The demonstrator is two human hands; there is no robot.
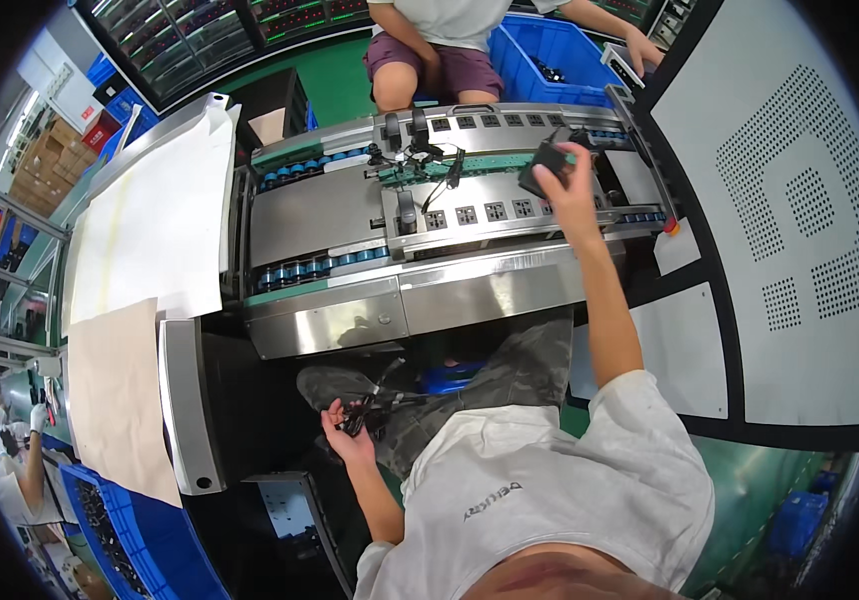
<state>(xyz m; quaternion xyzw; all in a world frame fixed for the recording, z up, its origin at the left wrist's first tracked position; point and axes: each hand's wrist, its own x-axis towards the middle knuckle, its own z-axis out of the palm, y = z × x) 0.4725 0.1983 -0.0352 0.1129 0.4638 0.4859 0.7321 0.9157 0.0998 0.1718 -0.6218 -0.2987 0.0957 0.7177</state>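
My right hand (576,195) is raised over the right part of a silver socket fixture (500,188). Its fingers grip a small black power adapter (545,168). Low in front of the machine, beside my camouflage trousers, my left hand (350,442) is closed around a bundle of thin black cable (376,412). Rows of black sockets run along both long sides of the fixture. At its left end stand several black adapters (407,208), and tangled black leads (435,157) lie across the green middle strip.
A conveyor with a bare metal plate (318,208) holds the fixture. White sheeting (150,220) covers a surface at left. Right of it all rises a perforated panel (800,200) with a red button (672,227) nearby. A person (435,60) sits opposite, beside a blue bin (560,50).
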